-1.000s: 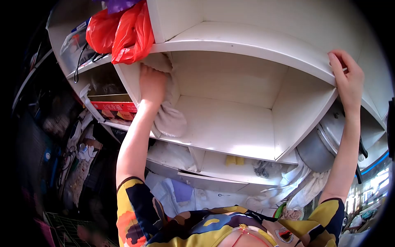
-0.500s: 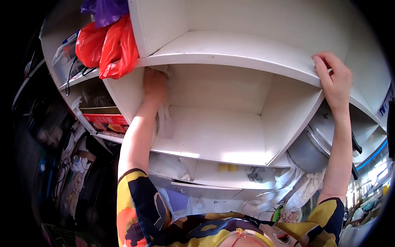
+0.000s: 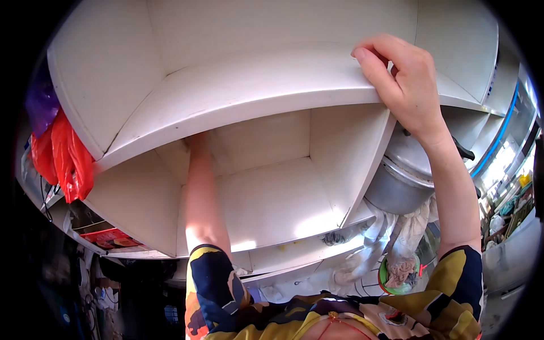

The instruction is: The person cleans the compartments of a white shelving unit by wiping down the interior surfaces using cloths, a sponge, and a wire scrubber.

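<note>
My left hand [image 3: 196, 139] reaches deep into the middle compartment [image 3: 260, 198] of the white shelf unit, near its back left corner. The shelf board above hides most of the fingers. A pale, blurred bit of cloth [image 3: 217, 156] shows beside the wrist; that hand was closed on this cloth a moment before. My right hand [image 3: 405, 73] rests over the front edge of the upper shelf board [image 3: 266, 107], its fingers curled and its thumb tip close to them, with nothing visible between.
A red plastic bag [image 3: 62, 153] and a purple bag [image 3: 42, 102] hang at the left. Beside the compartment on the right stands a metal pot [image 3: 399, 175] with a lid. Below lie pale cloths [image 3: 368, 243] and a green basin [image 3: 391, 277] holding a brownish cloth.
My view has shifted left and closer to the shelf. My left hand has gone from the compartment's left side wall towards its back. My right hand still rests at the board's edge.
</note>
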`<state>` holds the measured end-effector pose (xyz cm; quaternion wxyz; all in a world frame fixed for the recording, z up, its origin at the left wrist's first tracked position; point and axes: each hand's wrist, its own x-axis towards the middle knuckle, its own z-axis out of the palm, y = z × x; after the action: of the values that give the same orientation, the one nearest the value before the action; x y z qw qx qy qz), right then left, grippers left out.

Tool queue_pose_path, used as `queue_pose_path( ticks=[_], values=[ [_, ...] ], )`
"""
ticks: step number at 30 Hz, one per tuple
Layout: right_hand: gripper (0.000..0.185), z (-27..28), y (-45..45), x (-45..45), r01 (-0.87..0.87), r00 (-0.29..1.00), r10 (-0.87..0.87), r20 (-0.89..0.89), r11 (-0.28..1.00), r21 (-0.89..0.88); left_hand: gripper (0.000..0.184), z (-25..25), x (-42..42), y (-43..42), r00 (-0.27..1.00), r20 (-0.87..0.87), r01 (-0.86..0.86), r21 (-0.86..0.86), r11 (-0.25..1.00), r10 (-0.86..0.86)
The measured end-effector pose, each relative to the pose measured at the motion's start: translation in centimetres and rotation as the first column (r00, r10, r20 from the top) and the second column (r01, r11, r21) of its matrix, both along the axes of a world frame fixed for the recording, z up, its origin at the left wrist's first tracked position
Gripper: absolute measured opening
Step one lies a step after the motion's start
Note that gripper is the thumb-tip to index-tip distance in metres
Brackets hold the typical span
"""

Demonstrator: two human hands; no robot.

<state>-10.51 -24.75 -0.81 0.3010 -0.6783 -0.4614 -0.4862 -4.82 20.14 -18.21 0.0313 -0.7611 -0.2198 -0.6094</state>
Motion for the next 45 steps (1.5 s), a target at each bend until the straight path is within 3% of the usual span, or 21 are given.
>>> queue_pose_path(
  ticks=[7,8,10,13,14,17,20,22,23,25,27,30,32,34,35,37,39,40,42,44,45],
  values=[
    [0.015,-0.1,-0.2,0.1,-0.012,1.000,0.011,-0.007,1.000,-0.002,0.028,1.5,5.2,-19.4,0.931,-0.064,0.366,0.197,0.909,-0.361],
    [0.016,0.0,-0.1,0.2,-0.014,1.000,0.014,-0.017,1.000,-0.006,0.029,1.6,5.5,-21.9,0.827,0.005,0.560,0.082,0.825,-0.562],
    [0.016,0.0,-0.3,0.5,-0.040,0.999,0.039,-0.029,0.999,-0.020,0.037,1.9,5.1,-24.2,0.715,-0.152,0.646,-0.227,0.728,-0.682],
    [0.019,-0.1,-0.7,1.0,-0.069,0.996,0.067,-0.060,0.997,-0.017,0.046,0.5,5.4,-22.2,0.673,-0.268,0.699,-0.076,0.711,-0.690],
    [0.020,0.1,-0.8,0.8,-0.040,0.993,0.037,-0.109,0.999,-0.031,0.061,-1.2,6.5,-20.2,0.736,-0.343,0.644,0.091,0.760,-0.583],
    [0.022,0.1,-1.1,0.7,-0.031,0.988,0.023,-0.151,0.998,-0.052,0.068,-2.4,1.5,-16.9,0.787,-0.434,0.533,0.121,0.837,-0.439],
    [0.022,0.0,-1.2,1.0,-0.033,0.991,0.026,-0.132,0.998,-0.055,0.080,-3.7,-3.9,-10.1,0.864,-0.405,0.380,0.132,0.916,-0.300],
    [0.023,0.0,-1.2,1.0,-0.021,0.994,0.012,-0.110,0.997,-0.076,0.077,-5.9,-6.3,-4.2,0.916,-0.340,0.225,-0.008,0.974,-0.214],
    [0.023,0.1,-1.1,0.9,-0.021,0.994,0.013,-0.112,0.997,-0.075,0.071,-8.4,-8.0,0.4,0.928,-0.363,0.007,0.244,0.970,0.085],
    [0.023,0.1,-0.9,0.7,0.005,0.996,-0.012,-0.084,0.996,-0.087,0.065,-9.7,-10.1,3.1,0.874,-0.308,-0.196,0.485,0.852,0.376],
    [0.023,0.1,-0.8,0.8,0.008,0.998,-0.013,-0.062,0.996,-0.087,0.056,-7.9,-12.1,2.0,0.977,0.023,0.213,0.007,0.977,-0.213],
    [0.022,0.2,-0.7,0.4,-0.002,0.997,-0.007,-0.075,0.993,-0.118,0.044,-13.7,-6.9,3.6,0.943,0.261,0.263,-0.204,0.943,-0.207],
    [0.022,0.2,-0.6,0.2,-0.011,0.994,-0.006,-0.114,0.990,-0.142,0.037,-13.4,-4.8,-0.8,0.993,0.121,0.067,-0.586,0.807,0.005],
    [0.021,0.1,-0.6,0.4,-0.034,0.997,0.026,-0.067,0.992,-0.120,0.037,-18.3,0.9,0.4,0.994,0.070,0.109,-0.758,0.643,-0.086],
    [0.021,0.0,-0.8,0.5,-0.025,0.998,0.018,-0.061,0.993,-0.114,0.037,-16.3,0.6,-1.7,0.992,0.076,0.120,-0.753,0.646,-0.096],
    [0.019,0.0,-0.9,0.8,0.036,0.998,-0.041,-0.052,0.994,-0.102,0.036,-11.9,-1.2,-5.7,0.948,-0.312,-0.214,-0.474,0.854,0.065],
    [0.022,0.2,-0.7,0.5,0.050,0.999,-0.051,-0.011,0.997,-0.060,0.034,-9.0,-3.3,-4.6,0.997,0.040,0.079,-0.464,0.882,-0.068],
    [0.022,0.2,-0.7,0.5,0.053,0.998,-0.054,-0.017,0.996,-0.066,0.034,-6.8,-4.4,-3.4,0.996,0.050,0.091,-0.453,0.887,-0.076],
    [0.022,0.1,-0.5,0.1,0.066,0.997,-0.069,-0.046,0.995,-0.070,0.035,-1.7,-8.7,-0.7,0.736,0.529,0.651,-0.383,0.656,-0.422],
    [0.022,0.1,-0.5,0.0,0.082,0.996,-0.084,-0.034,0.994,-0.068,0.036,1.8,-12.4,1.0,0.188,0.834,0.963,-0.054,0.262,-0.519],
    [0.022,0.1,-0.5,0.0,0.094,0.995,-0.096,-0.026,0.994,-0.064,0.037,3.0,-14.0,1.5,-0.125,0.879,0.983,0.174,0.065,-0.459]
  ],
)
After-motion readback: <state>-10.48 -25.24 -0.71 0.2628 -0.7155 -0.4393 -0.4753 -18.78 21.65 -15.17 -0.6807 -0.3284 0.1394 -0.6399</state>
